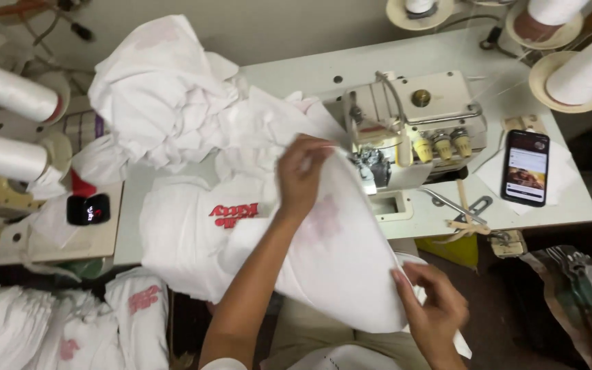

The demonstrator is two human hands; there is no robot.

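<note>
Both my hands grip one white cotton garment piece with faint pink print [340,253]: left hand [301,175] pinches its top by the cream overlock sewing machine [412,130], right hand [433,305] pinches its lower edge. Its long axis slants from machine toward my lap.

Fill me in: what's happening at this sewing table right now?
A person is handling a white fabric piece at an overlock sewing machine. The left hand presses its far end near the needle area; the right hand holds the near edge. More white garments are piled on the table, with a phone lying to the right.
</note>
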